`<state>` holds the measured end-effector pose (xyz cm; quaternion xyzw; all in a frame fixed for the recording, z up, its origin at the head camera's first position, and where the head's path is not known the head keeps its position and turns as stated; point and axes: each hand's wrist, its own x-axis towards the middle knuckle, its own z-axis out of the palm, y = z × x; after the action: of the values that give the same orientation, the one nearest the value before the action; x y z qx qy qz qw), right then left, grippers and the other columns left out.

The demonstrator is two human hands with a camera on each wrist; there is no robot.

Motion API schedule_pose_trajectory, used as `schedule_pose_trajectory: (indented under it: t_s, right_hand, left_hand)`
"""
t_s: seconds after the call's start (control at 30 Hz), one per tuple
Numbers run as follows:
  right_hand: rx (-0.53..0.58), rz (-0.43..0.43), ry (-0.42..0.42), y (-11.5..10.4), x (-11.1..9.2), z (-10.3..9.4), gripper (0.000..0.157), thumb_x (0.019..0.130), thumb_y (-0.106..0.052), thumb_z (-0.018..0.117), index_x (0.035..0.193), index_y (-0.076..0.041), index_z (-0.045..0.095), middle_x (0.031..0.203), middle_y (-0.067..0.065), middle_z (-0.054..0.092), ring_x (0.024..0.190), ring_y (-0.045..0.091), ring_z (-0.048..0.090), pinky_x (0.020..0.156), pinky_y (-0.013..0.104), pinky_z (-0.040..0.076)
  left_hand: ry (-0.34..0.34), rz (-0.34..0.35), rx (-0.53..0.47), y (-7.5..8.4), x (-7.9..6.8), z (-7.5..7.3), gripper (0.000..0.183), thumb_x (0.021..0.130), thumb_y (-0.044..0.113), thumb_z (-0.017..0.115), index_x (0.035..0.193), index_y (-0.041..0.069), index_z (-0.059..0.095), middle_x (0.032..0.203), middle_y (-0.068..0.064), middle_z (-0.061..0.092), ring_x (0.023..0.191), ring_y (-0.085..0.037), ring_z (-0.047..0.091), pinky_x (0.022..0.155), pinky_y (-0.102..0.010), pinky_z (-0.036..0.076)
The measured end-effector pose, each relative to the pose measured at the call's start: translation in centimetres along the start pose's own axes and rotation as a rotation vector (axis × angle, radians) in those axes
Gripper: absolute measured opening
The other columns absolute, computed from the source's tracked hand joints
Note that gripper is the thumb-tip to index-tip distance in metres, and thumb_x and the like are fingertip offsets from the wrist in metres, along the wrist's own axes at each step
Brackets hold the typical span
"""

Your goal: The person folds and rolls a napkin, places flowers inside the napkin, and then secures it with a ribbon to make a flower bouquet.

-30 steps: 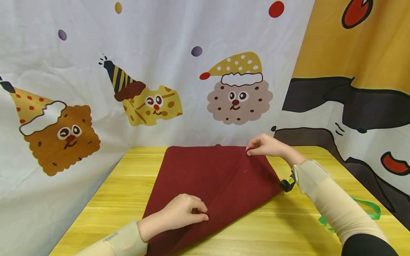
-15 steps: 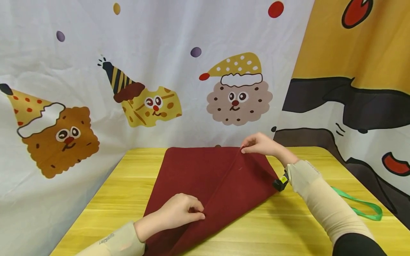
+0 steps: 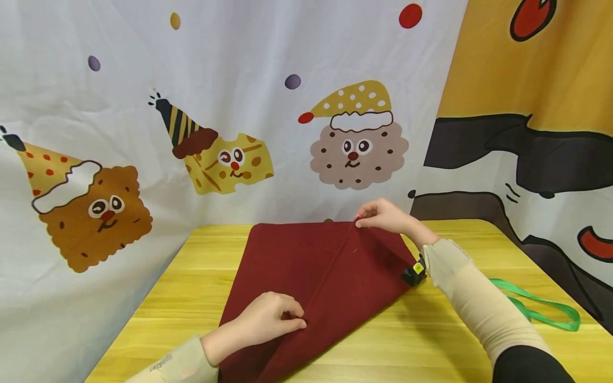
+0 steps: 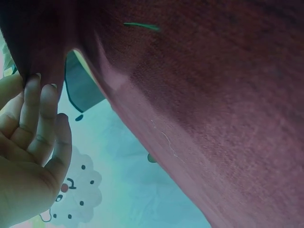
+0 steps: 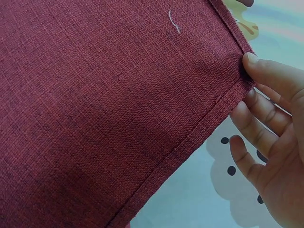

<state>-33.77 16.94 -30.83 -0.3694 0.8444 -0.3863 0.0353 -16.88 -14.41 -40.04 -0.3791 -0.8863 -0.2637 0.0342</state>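
Observation:
A dark red woven cloth (image 3: 282, 260) covers the middle of the table, with its right part lifted and folded over on a diagonal. At the far edge, my right hand (image 3: 385, 217) pinches a hemmed corner of it between thumb and fingers. The right wrist view shows that thumb (image 5: 273, 73) on top of the hem, fingers behind. Nearer the front left, my left hand (image 3: 268, 319) pinches the cloth's raised edge. Its fingers (image 4: 40, 128) hang below the dark fabric in the left wrist view. A loose pale thread (image 5: 175, 21) lies on the weave.
A green strap (image 3: 555, 314) lies on the yellow wood-grain table (image 3: 172, 287), partly behind the right forearm. A curtain (image 3: 287, 32) printed with cartoon snacks hangs right behind the table's far edge. A small black device (image 3: 413, 274) sits at the right wrist.
My right hand has moved left along the far edge, bringing the pinched corner with it. The left hand has shifted slightly left. More of the green strap shows now.

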Motion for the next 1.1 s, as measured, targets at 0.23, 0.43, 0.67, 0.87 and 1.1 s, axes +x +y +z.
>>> schedule_pose_trajectory:
  t_s: [0.23,0.43,0.67,0.87,1.1]
  right_hand:
    - [0.010,0.006,0.027,3.1,1.1,0.6,0.013,0.089,-0.009,0.070,0.098,0.001,0.072,0.085,0.004,0.071,0.079,0.014,0.061,0.073,0.026,0.047]
    - [0.016,-0.002,0.058,3.1,1.6,0.8,0.011,0.089,-0.017,0.072,0.094,-0.008,0.074,0.084,0.001,0.071,0.075,0.016,0.060,0.069,0.027,0.046]
    - [0.013,-0.022,0.071,2.9,2.4,1.2,0.010,0.088,-0.019,0.073,0.092,-0.010,0.075,0.081,-0.001,0.071,0.072,0.014,0.059,0.067,0.027,0.045]
    - [0.016,-0.001,0.082,3.0,3.1,1.6,0.012,0.087,-0.019,0.074,0.093,-0.009,0.075,0.081,0.000,0.071,0.074,0.014,0.060,0.070,0.026,0.046]
    - [0.015,0.012,0.087,1.2,3.4,1.6,0.011,0.089,-0.009,0.071,0.096,-0.001,0.073,0.084,0.005,0.071,0.075,0.013,0.060,0.069,0.025,0.046]
  left_hand:
    - [0.010,-0.007,0.007,-0.3,-0.2,0.0,0.006,0.087,0.024,0.073,0.085,0.019,0.075,0.081,0.019,0.063,0.064,0.007,0.048,0.062,-0.012,0.041]
    - [0.016,-0.013,0.014,-0.5,-0.1,-0.2,0.004,0.087,0.023,0.074,0.084,0.020,0.074,0.080,0.020,0.064,0.064,0.008,0.048,0.062,-0.012,0.040]
    - [0.010,-0.038,0.008,-0.7,-0.3,-0.3,0.004,0.086,0.023,0.074,0.082,0.021,0.073,0.077,0.022,0.062,0.062,0.008,0.048,0.060,-0.012,0.040]
    - [0.005,-0.069,-0.004,-0.8,-0.5,-0.4,0.005,0.086,0.023,0.074,0.083,0.021,0.072,0.077,0.023,0.062,0.063,0.007,0.049,0.060,-0.013,0.041]
    - [0.010,-0.083,-0.008,-0.9,-0.5,-0.8,0.005,0.086,0.023,0.075,0.082,0.022,0.072,0.076,0.023,0.061,0.063,0.006,0.050,0.060,-0.015,0.042]
